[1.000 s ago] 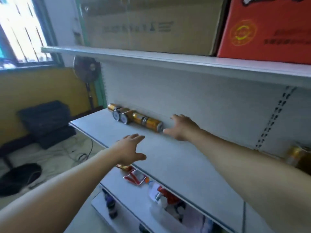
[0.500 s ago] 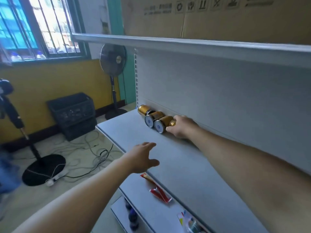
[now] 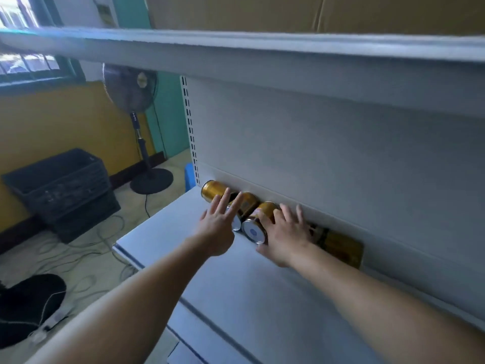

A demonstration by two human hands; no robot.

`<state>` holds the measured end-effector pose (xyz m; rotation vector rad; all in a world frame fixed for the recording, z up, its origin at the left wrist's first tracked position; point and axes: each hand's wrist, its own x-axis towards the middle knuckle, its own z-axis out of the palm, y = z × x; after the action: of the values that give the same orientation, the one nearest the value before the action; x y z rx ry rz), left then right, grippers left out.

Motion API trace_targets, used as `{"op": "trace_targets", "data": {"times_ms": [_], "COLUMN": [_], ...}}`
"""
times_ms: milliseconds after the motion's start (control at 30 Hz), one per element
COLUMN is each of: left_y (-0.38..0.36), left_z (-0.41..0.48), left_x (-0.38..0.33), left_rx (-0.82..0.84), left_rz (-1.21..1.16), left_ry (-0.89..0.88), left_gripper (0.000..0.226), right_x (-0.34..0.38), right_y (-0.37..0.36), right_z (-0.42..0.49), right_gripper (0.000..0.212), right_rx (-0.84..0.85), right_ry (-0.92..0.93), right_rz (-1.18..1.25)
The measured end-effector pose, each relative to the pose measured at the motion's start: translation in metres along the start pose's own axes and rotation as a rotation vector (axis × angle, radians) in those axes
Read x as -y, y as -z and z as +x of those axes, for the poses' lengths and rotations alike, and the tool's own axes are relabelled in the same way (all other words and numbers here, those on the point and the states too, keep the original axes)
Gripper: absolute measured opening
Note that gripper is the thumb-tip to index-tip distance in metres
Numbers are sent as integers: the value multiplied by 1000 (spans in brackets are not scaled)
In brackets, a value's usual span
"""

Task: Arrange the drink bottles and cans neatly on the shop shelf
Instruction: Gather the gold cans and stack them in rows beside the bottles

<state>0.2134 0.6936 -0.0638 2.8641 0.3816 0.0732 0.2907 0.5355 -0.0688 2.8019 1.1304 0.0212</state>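
Several gold cans lie on their sides at the back of the grey shelf (image 3: pixel 183 248). The leftmost gold can (image 3: pixel 213 191) is by the shelf's left end. My left hand (image 3: pixel 217 228) hovers with spread fingers over the second gold can (image 3: pixel 248 203). My right hand (image 3: pixel 284 233) lies against the third gold can (image 3: pixel 258 222), thumb under its silver end and fingers stretched along its right side, not closed around it. A fourth gold can (image 3: pixel 342 248) lies behind my right wrist by the back panel.
The upper shelf (image 3: pixel 262 56) with cardboard boxes (image 3: pixel 236 11) hangs low overhead. Left of the shelving stand a floor fan (image 3: pixel 131 88) and a black crate (image 3: pixel 63 185), with cables on the floor. A lower shelf (image 3: pixel 210 334) juts out below.
Both hands have moved in towards the cans. My right hand left the fourth can and now touches the third. My left hand rose from the shelf front to over the second can.
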Motion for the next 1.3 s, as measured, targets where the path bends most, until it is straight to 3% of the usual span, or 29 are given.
{"op": "trace_targets", "data": {"times_ms": [100,200,267,367,467,600,733,767,900,967,1033,1100,1200,1300], "left_y": [-16,-26,-23,-14,-10,-3,6,7,0,-2,-1,1,8,16], "left_z": [9,12,19,26,24,5,-28,-35,-50,-54,-54,-55,-59,-69], "left_x": [20,36,40,42,49,69,92,96,103,106,110,118,124,113], "left_rx": [56,-100,-189,-189,-127,117,219,207,174,165,162,212,424,676], "left_rz": [36,-143,-246,-312,-416,-462,-340,-340,-475,-615,-863,-1217,-1787,-2013], "left_ry": [-134,-267,-266,-254,-171,-119,-197,-216,-200,-165,-95,41,195,142], "left_gripper": [86,62,40,25,37,67,63,62,61,60,58,52,40,87], "right_x": [13,27,40,60,77,103,122,122,123,127,132,139,146,146], "right_y": [-9,-20,-21,-22,-24,-18,0,6,22,22,18,10,14,21], "right_z": [-18,-30,-32,-33,-42,-58,-62,-60,-39,-33,-34,-44,-72,-106], "right_gripper": [81,76,77,74,62,64,35,36,74,77,75,75,61,66], "right_rx": [-142,-262,-231,-282,-370,-360,-229,-184,17,27,-77,-235,-419,-428], "right_ry": [-51,-151,-210,-307,-369,-503,-767,-812,-876,-894,-918,-942,-900,-777], "right_rz": [49,124,163,186,256,518,745,793,835,802,917,1223,1755,2302]}}
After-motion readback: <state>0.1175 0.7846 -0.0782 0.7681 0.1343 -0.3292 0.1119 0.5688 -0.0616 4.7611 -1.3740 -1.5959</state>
